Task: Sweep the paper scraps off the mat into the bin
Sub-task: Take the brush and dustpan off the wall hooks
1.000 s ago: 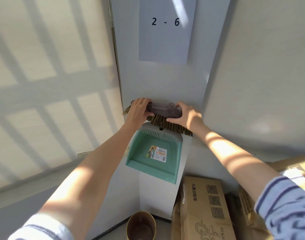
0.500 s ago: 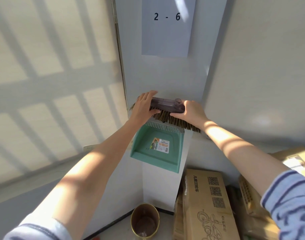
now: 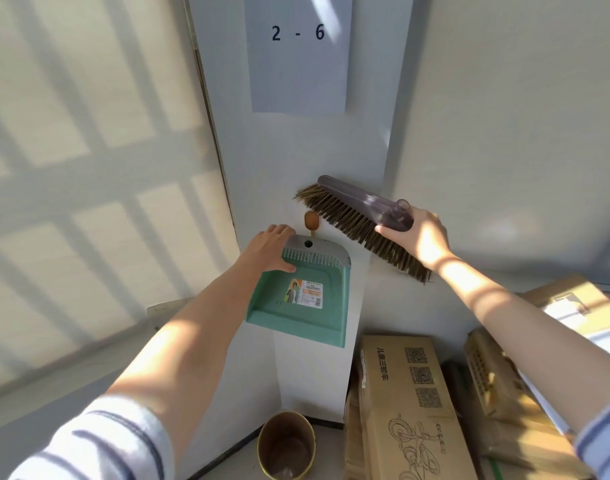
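Observation:
A green dustpan (image 3: 307, 306) hangs on the white wall panel from a small wooden hook (image 3: 311, 221). My left hand (image 3: 270, 249) grips the dustpan's grey top edge, thumb on the front. My right hand (image 3: 416, 237) holds a brush head (image 3: 359, 220) with a translucent purple back and brown bristles, lifted off the wall and tilted down to the right. A round gold bin (image 3: 286, 445) stands on the floor below, open and dark inside. No mat and no paper scraps are in view.
Cardboard boxes (image 3: 411, 403) are stacked on the floor at the right, beside the bin. A grey sheet marked 2 - 6 (image 3: 298, 53) is stuck high on the panel. A sunlit window blind (image 3: 89, 168) fills the left side.
My right hand has pulled the brush head off the hook, up and to the right. My left hand let go of the brush and dropped onto the dustpan's top edge.

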Available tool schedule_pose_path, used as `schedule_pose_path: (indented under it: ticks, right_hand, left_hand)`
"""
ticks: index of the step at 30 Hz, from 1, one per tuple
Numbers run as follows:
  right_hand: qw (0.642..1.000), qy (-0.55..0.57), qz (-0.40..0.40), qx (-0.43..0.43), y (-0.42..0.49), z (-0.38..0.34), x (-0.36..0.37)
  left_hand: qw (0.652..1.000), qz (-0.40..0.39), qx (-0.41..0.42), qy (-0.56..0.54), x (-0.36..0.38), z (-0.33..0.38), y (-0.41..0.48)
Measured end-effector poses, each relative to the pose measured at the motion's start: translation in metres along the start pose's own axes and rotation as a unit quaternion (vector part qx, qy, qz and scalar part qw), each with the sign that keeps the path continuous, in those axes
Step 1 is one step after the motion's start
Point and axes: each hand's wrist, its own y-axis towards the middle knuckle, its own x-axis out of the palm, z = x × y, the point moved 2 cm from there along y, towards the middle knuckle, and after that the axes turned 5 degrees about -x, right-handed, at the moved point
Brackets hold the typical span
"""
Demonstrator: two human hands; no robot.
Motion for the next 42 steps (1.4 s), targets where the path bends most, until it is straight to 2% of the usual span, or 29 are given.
schedule_pose_path:
  ticks: [5, 11, 18, 24, 31, 35, 42]
  right_hand:
    - [0.999, 0.04, 0.001, 0.013, 0.0, 0.0, 0.005]
    - [0.997, 0.074, -0.002, 0.03, 0.004, 0.004, 0.011]
    - [0.996, 0.079, -0.004, 0.045, 0.005, 0.009, 0.015]
    - [0.996, 0.079, 0.008, 0.036, 0.002, 0.007, 0.017]
    - [0.997, 0.073, 0.013, 0.028, -0.003, 0.001, 0.017]
    - [0.996, 0.084, 0.013, 0.031, -0.006, -0.012, 0.02]
    - [0.993, 0.113, -0.001, 0.03, -0.033, -0.055, 0.043]
  left_hand:
    - [0.999, -0.023, 0.026, 0.039, 0.009, 0.016, 0.02]
    - [0.997, -0.009, 0.046, 0.058, 0.015, 0.025, 0.038]
    - [0.998, 0.011, 0.061, 0.02, 0.018, 0.026, 0.046]
    - [0.998, -0.001, 0.038, -0.043, 0.01, 0.03, 0.044]
    - [0.999, 0.004, 0.008, -0.033, -0.004, 0.025, 0.029]
    - [0.998, -0.025, -0.038, -0.037, -0.003, 0.008, 0.002]
    - [0.962, -0.011, -0.204, -0.182, 0.007, -0.054, -0.075]
